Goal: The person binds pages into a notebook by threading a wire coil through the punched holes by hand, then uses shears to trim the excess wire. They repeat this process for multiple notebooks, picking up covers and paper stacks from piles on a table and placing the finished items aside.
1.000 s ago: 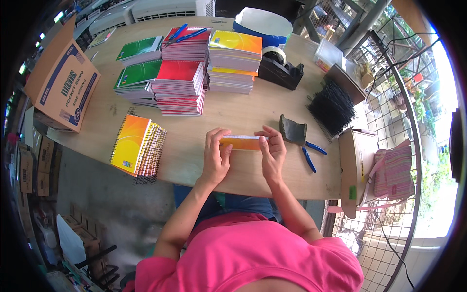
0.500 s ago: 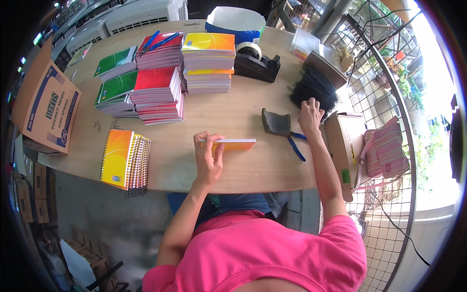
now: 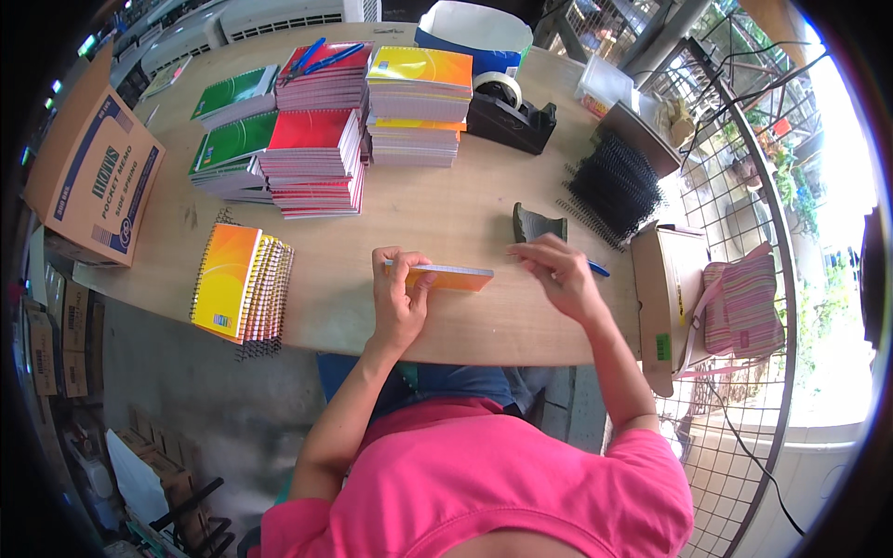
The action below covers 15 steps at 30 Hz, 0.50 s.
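Note:
My left hand [image 3: 402, 290] pinches a small orange-covered memo pad [image 3: 456, 277] by its left end, its white page edge turned up. Fingers drawn together, my right hand [image 3: 558, 274] hovers just right of the pad; what it may hold is too fine to make out. Behind that hand lie a curved dark grey piece [image 3: 539, 224] and a blue tool handle [image 3: 598, 268], both partly covered. A heap of black spiral binding coils [image 3: 614, 189] sits farther right. At the left, spiral-bound yellow-orange notebooks [image 3: 228, 284] lie in an overlapping row.
Stacks of green pads [image 3: 233, 139], red pads [image 3: 312, 130] and yellow pads [image 3: 419, 70] stand at the far left and middle, with blue-handled tools [image 3: 330, 58] on top. Around them are a tape dispenser [image 3: 512, 121], a cardboard carton [image 3: 102, 177], an open box [image 3: 665, 279] and a striped bag [image 3: 744, 302].
My right hand has left the black coils and come leftward and nearer, beside the memo pad. My left hand keeps its hold on the pad. The view has shifted slightly.

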Available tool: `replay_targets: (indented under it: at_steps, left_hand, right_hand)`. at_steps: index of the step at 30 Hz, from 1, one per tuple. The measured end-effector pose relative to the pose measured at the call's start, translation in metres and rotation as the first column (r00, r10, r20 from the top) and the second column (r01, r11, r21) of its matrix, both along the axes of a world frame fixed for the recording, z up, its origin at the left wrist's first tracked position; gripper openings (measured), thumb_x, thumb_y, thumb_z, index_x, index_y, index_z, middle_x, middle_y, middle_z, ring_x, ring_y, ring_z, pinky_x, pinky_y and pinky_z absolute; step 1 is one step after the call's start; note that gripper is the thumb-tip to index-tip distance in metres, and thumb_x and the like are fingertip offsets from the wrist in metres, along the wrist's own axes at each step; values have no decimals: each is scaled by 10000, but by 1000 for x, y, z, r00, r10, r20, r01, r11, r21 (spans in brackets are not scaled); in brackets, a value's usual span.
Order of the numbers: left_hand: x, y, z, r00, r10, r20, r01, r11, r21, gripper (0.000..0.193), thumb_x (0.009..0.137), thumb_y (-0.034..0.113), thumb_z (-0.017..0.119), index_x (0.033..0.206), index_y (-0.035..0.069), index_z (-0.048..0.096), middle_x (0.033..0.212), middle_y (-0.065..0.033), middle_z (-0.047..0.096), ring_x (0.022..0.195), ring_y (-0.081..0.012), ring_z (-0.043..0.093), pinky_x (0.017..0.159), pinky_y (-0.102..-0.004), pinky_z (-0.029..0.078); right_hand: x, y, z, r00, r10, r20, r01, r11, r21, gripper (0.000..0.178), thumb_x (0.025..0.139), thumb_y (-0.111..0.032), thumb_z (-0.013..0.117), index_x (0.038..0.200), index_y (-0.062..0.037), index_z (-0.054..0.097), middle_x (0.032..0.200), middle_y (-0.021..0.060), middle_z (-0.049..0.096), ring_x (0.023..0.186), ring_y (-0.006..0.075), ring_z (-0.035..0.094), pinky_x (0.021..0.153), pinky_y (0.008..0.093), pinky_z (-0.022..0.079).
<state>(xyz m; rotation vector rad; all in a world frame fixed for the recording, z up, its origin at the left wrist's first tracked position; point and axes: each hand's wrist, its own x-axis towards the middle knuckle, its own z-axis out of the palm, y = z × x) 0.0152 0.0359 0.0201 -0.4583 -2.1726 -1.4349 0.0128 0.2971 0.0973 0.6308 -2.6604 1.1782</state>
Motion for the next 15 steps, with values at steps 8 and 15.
replay_targets:
  at_steps: [8, 15]
  left_hand:
    - [6, 1, 1, 1000, 1, -5, -1, 1000, 3, 166, 915, 137, 701, 1019, 49, 606, 967, -113, 555, 983, -294, 489, 816, -425, 455]
    - [8, 2, 2, 1000, 20, -4, -20, 1000, 2, 172, 919, 158, 699, 1007, 40, 610, 966, -114, 552, 979, -299, 488, 812, -425, 449]
  right_hand:
    - [9, -24, -14, 1000, -23, 13, 25, 987, -159, 226, 835, 33, 725, 1029, -76, 768, 868, 84, 679, 813, 202, 686, 744, 324, 590]
    - [9, -15, -16, 990, 100, 103, -87, 988, -125, 213, 832, 15, 723, 1033, -53, 750, 836, 96, 654, 797, 229, 672, 702, 318, 549]
